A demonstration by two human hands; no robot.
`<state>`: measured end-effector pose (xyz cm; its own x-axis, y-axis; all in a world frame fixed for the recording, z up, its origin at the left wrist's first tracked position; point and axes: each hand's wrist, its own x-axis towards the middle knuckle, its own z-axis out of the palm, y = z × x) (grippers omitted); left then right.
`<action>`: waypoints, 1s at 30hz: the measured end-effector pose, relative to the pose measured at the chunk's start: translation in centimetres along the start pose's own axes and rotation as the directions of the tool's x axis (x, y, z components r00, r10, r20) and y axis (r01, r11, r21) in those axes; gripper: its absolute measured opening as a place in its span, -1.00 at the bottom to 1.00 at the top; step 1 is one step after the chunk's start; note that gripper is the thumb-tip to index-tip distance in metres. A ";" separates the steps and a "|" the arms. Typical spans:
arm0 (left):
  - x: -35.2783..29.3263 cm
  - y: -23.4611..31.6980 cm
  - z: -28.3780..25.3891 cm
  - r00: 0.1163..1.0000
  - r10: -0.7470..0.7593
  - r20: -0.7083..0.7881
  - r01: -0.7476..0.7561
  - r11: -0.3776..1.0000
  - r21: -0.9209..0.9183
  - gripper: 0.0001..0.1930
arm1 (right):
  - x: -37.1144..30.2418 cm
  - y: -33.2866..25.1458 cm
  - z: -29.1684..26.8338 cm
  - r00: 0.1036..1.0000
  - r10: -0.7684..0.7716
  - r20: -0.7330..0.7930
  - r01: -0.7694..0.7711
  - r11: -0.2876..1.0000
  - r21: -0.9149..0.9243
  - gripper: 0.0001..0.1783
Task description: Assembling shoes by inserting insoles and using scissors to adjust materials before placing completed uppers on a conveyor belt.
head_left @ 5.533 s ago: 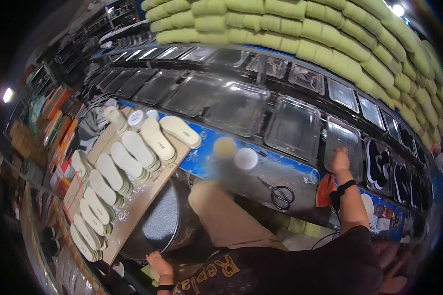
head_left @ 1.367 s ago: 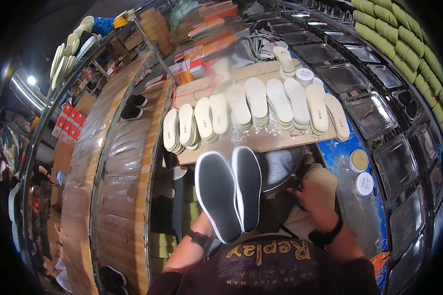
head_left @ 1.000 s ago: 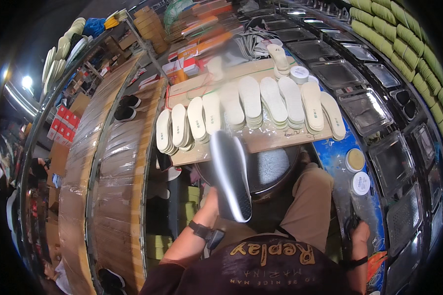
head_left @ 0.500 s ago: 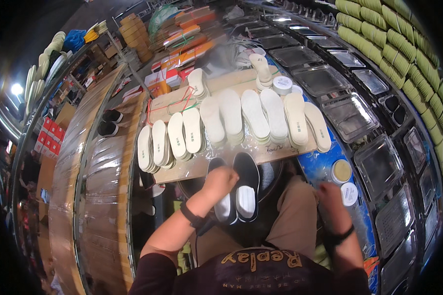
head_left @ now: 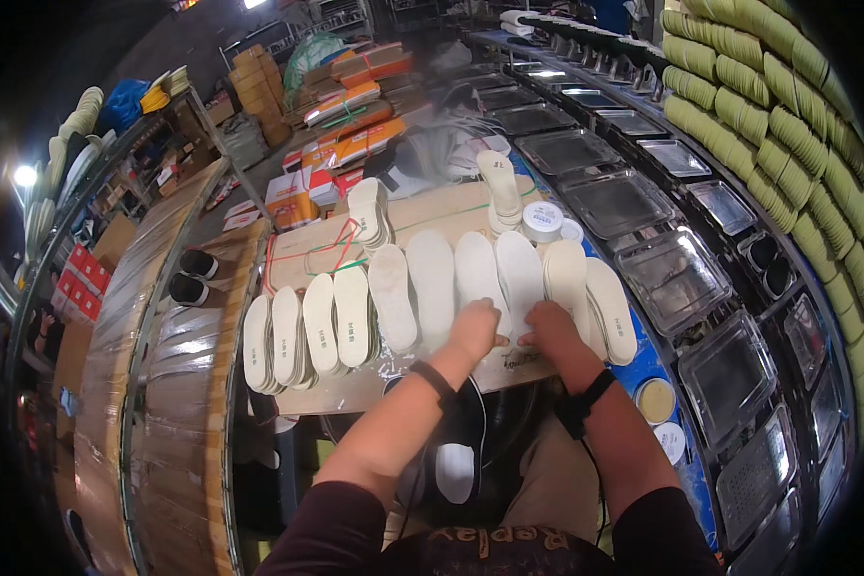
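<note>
On the board [head_left: 422, 216] before me stands a row of insole stacks. My left hand [head_left: 480, 328] is closed at the near end of a white insole [head_left: 475, 264], covering its heel. Close by on the right, my right hand [head_left: 553, 331] has its fingers closed at the near end of the neighbouring white insole [head_left: 520, 274]. The exact hold under the fingers is partly hidden. Below my forearms, a dark shoe [head_left: 466, 432] with a white piece [head_left: 454, 470] in its heel lies over my lap. A second shoe is mostly hidden behind my left forearm.
Cream insole stacks [head_left: 353, 317] stand left, and more [head_left: 605, 312] stand right. Round tins [head_left: 544, 221] sit at the board's back; another tin [head_left: 655, 400] is on the blue surface. Metal trays [head_left: 677, 269] line the right. Two dark shoes [head_left: 192, 278] rest on the left rack.
Both hands have moved forward to the insoles: the left from the shoes on my lap, the right from beside the tins. The view has shifted, and the board appears lower.
</note>
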<state>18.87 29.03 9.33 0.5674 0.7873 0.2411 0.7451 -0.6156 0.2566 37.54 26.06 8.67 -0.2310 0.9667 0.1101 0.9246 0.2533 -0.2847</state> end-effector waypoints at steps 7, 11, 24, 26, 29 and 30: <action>-2.7 0.8 -7.3 0.930 -0.133 -0.342 0.145 0.989 0.009 -0.83 | -1.3 -0.4 2.0 0.967 -0.216 -0.134 0.180 0.954 -0.240 -0.88; -11.0 1.7 -14.6 0.727 -0.229 -0.647 0.107 0.969 -0.223 -0.86 | -2.3 -1.9 -0.8 0.908 -0.175 -0.381 0.110 0.976 -0.186 -0.87; -37.3 7.7 -23.4 0.544 -0.805 -0.235 0.326 0.461 -0.825 -0.92 | -23.5 -12.0 -13.4 0.914 0.368 -0.169 -0.120 0.645 0.755 -0.82; -36.8 8.1 -21.3 0.616 -0.746 -0.252 0.481 0.609 -0.631 -0.89 | -24.2 -13.2 -12.3 0.910 0.408 -0.072 -0.227 0.636 0.738 -0.82; -35.7 10.1 -18.4 0.862 -0.416 -0.289 0.269 0.859 -0.436 -0.83 | -24.4 -16.7 -9.6 0.948 0.058 -0.313 0.102 0.876 0.471 -0.81; -35.5 10.9 -17.7 0.919 -0.355 -0.173 0.212 0.814 -0.541 -0.85 | -24.7 -18.1 -8.9 0.912 -0.141 -0.385 0.273 0.910 0.313 -0.79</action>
<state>0.64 -6.24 20.11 0.1965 0.9360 0.2922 0.5370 -0.3521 0.7666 29.19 -2.71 19.55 -0.2245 0.8322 0.5070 0.6830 0.5055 -0.5273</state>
